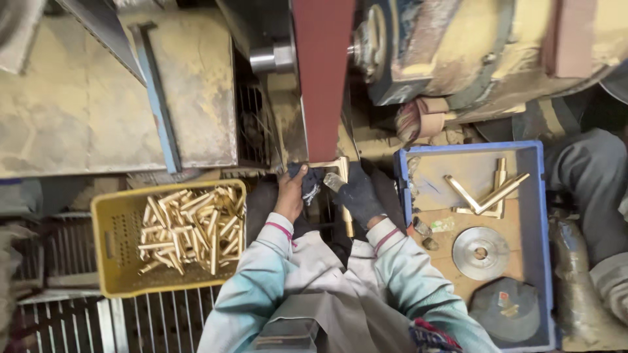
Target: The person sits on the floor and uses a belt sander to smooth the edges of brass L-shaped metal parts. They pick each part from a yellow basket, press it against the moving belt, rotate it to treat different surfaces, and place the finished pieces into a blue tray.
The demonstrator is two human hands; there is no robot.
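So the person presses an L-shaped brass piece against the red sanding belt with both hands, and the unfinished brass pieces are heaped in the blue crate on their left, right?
Not quite. The head view shows the heap of brass pieces on the left lying in a yellow perforated plastic crate, not a blue one. The blue plastic crate sits on the right. Both hands do press an L-shaped brass piece against the red sanding belt.

A small red-and-white label (pixel 503 299) sits on the dark disc (bottom of the blue crate).

Metal grating (pixel 157 320) — yellow crate (pixel 108 252) atop
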